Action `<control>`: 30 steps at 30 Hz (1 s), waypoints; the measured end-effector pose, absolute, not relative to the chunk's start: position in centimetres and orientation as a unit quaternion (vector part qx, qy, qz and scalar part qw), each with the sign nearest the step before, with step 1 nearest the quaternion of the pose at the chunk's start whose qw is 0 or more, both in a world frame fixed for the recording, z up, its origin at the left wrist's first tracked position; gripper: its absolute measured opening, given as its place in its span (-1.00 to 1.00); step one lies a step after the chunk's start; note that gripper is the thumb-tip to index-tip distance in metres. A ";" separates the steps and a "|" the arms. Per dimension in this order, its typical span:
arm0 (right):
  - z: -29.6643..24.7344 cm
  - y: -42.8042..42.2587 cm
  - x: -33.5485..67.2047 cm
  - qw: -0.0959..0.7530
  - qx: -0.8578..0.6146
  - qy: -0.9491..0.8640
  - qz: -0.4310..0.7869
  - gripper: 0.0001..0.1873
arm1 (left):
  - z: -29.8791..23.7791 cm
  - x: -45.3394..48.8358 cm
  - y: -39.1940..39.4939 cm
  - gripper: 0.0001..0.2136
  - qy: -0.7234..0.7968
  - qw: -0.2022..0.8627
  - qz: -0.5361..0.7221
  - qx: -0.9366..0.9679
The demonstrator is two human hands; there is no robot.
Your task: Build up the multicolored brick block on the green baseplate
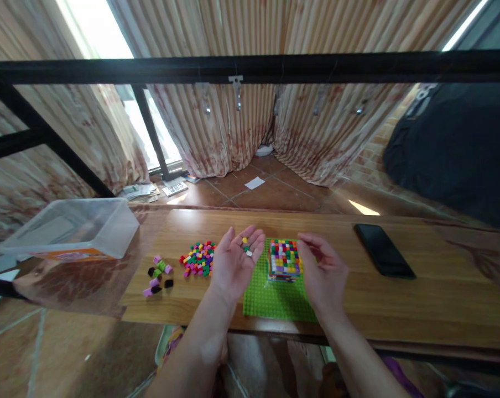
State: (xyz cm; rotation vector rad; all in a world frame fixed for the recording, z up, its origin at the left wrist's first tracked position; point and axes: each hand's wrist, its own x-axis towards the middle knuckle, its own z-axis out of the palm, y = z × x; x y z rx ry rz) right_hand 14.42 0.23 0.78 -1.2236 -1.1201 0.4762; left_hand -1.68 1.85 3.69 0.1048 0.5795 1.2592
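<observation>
My left hand (236, 258) lies palm up over the wooden table (399, 298), fingers spread, with a few tiny bricks (246, 247) resting on its fingers: yellow, green and white. My right hand (322, 265) hovers to the right of a multicoloured block stack (285, 257), fingers curled in a loose pinch; what it holds, if anything, I cannot make out. The stack stands on a green baseplate (270, 298) between my hands. A pile of small coloured bricks (198, 258) lies left of my left hand.
A few loose pink, black and green bricks (157, 275) lie further left. A clear plastic tub (78, 228) stands at the table's left end. A black phone (383, 250) lies at the right. A black metal bar (250, 67) crosses overhead.
</observation>
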 end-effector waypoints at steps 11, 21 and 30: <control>2.2 -0.6 12.5 0.482 -0.507 -0.713 0.043 -0.81 | 4.0 -1.2 1.0 -0.51 0.211 0.817 0.525 0.112; 2.8 0.3 11.0 0.432 -0.525 -0.732 0.035 -0.82 | 4.4 -0.6 0.6 -0.43 0.208 0.831 0.498 0.138; 2.5 1.5 16.2 0.542 -0.527 -0.639 0.143 -0.85 | 3.0 -1.5 1.8 -0.81 0.389 0.725 0.557 0.116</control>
